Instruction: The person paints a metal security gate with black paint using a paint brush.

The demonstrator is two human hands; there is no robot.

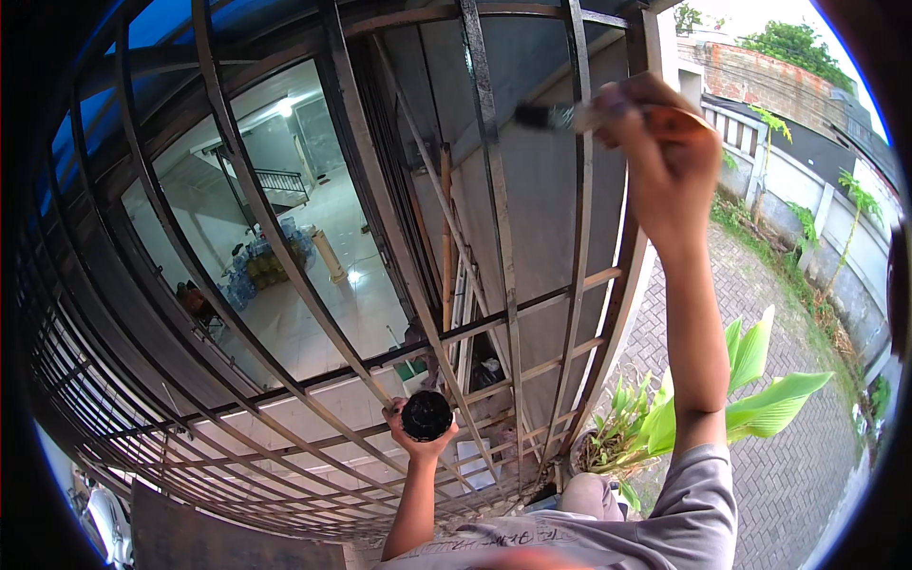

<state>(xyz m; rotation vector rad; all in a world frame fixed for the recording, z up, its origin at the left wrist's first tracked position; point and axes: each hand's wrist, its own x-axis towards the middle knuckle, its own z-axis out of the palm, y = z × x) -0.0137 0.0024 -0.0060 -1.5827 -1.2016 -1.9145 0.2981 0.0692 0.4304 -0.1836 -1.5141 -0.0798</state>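
Observation:
My right hand (660,142) is raised at the upper right, its fingers closed round the handle of a paintbrush (560,117). The brush's dark bristles point left, toward the upright bars of a metal grille (496,190); whether they touch a bar I cannot tell. Lower down, my left hand (423,445) grips a round can of black paint (427,416) from below, with its dark open top facing up. The can is close to the grille's lower crossbars. Some upper bars look glossy black, while lower ones look brownish and dull.
Behind the grille, a window (285,237) shows a tiled room with several bottles. Poles (446,237) lean inside the bars. A leafy plant (760,408) grows by my right arm, beside a paved path (788,475) and a white wall (826,209). A motorbike (106,522) stands at lower left.

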